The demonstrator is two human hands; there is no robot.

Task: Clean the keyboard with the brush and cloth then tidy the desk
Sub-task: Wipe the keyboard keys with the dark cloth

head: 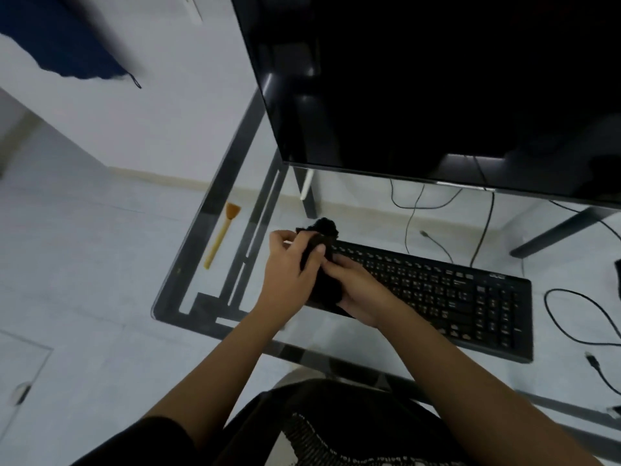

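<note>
Indoors, glass desk (188, 264) over pale floor (84, 264), both hands' fingers (316, 252) clutching black cloth (322, 230) above keyboard (437, 290).

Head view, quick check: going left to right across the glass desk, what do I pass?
Brush → left hand → black cloth, held by both hands → right hand → keyboard → loose black cable.

The keyboard (437, 294) lies on the worktop (369, 338) before the monitor (437, 85); the brush (222, 233) lies well left.
</note>
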